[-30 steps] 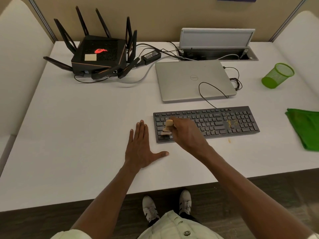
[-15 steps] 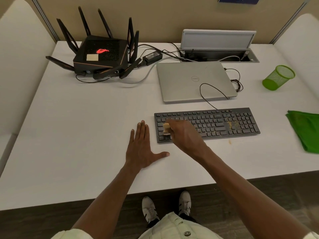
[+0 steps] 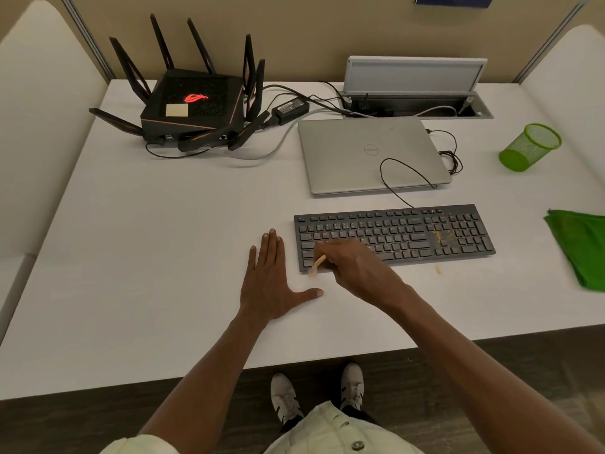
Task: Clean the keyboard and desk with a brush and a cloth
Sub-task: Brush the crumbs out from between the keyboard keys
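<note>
A dark keyboard (image 3: 409, 234) lies on the white desk (image 3: 147, 257), with yellowish crumbs on its right part near the number pad. My right hand (image 3: 357, 270) grips a small pale brush (image 3: 317, 264) whose tip is at the keyboard's front left corner. My left hand (image 3: 273, 280) rests flat on the desk just left of the keyboard, fingers straight and thumb spread. A green cloth (image 3: 581, 247) lies at the desk's right edge.
A closed silver laptop (image 3: 370, 155) sits behind the keyboard, its black cable looping over the lid. A black router (image 3: 193, 106) with antennas stands at the back left, a green mesh cup (image 3: 528, 147) at the back right. A few crumbs (image 3: 438, 270) lie before the keyboard.
My right hand has drawn the brush down from the keyboard's left keys to its front left corner. My left hand has stayed flat in place.
</note>
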Demonstrator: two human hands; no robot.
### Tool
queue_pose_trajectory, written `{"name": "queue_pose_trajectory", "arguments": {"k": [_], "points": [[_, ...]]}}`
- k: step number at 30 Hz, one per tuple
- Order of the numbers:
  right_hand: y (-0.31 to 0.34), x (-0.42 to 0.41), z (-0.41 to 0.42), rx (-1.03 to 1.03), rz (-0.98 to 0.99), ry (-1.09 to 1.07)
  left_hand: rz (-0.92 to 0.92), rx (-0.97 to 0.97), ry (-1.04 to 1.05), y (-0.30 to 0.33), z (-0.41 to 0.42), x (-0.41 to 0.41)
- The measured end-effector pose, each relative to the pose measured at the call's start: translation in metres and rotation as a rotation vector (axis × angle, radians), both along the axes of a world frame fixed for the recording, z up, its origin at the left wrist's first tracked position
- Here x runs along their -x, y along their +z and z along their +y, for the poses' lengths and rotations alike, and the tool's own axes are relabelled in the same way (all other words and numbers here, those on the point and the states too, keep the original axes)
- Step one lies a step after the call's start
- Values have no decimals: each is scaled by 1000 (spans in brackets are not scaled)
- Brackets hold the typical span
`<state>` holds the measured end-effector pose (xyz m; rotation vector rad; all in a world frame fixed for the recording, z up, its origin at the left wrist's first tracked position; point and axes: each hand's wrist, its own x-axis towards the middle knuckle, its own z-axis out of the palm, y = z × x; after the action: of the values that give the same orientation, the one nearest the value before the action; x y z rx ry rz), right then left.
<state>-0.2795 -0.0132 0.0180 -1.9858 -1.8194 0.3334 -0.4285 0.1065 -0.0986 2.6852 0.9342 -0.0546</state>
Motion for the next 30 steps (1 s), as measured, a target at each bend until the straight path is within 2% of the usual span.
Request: {"name": "queue_pose_trajectory", "arguments": {"k": [4, 10, 17, 30], "points": [[7, -3, 8, -101, 87, -90, 32, -16, -2, 1, -1, -1], [4, -15, 53, -155, -10, -178, 32, -12, 11, 2, -2, -1], [1, -17, 75, -91, -31, -116, 33, -6, 8, 4, -1, 0], [7, -7, 36, 9, -20, 44, 14, -6, 6, 1, -1, -1]]}}
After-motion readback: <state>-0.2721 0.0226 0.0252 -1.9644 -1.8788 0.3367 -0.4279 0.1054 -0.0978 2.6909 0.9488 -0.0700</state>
